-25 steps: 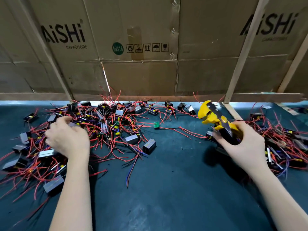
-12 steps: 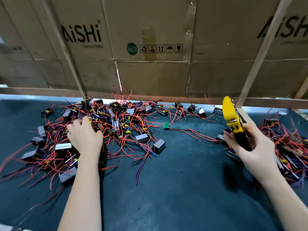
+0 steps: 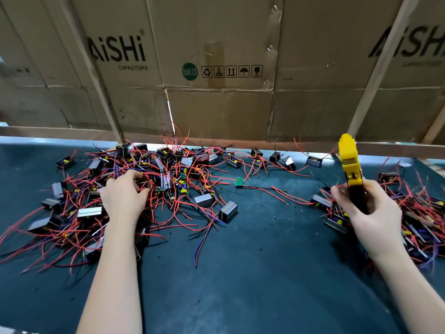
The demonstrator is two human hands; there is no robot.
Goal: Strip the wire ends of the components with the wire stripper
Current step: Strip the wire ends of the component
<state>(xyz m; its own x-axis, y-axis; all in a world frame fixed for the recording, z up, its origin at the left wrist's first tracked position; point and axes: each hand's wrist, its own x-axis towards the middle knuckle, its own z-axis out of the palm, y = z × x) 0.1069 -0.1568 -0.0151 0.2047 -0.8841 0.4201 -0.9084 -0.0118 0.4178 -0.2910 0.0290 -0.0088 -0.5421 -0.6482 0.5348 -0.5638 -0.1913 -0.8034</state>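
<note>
Two heaps of components flank the desk [image 3: 240, 273]: the left pile [image 3: 168, 184], probably unstripped, where the left hand [image 3: 124, 197] curls its fingers among wires to pick one; the right hand [image 3: 372, 213] grips the stripper [image 3: 350, 165] upright, ready, beside the right pile [image 3: 419, 213].

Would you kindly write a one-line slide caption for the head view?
Left hand reaches into the component pile while the right hand holds the yellow stripper upright.
</note>
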